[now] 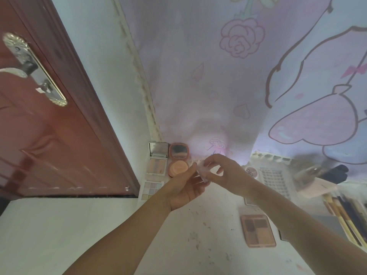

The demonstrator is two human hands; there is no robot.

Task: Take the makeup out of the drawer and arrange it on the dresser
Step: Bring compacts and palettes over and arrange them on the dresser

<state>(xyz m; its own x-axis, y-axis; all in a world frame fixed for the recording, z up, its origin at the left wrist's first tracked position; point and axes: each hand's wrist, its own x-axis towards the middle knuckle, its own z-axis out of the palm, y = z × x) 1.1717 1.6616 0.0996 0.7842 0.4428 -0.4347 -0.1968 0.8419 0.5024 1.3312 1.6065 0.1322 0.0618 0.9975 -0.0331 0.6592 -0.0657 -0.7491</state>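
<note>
Both hands meet above the white dresser surface [198,225], sharing a small clear makeup case [203,170]: the left hand [185,190] cradles it with curled fingers, the right hand [224,171] keeps a narrow pinching grip on its top. An open orange compact [178,162] and pale palette [156,160] lie just behind.

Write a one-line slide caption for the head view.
Both hands hold a small clear item above the dresser, open compacts behind.

four palettes [156,159], one round compact [178,160], two hands [186,187].
</note>
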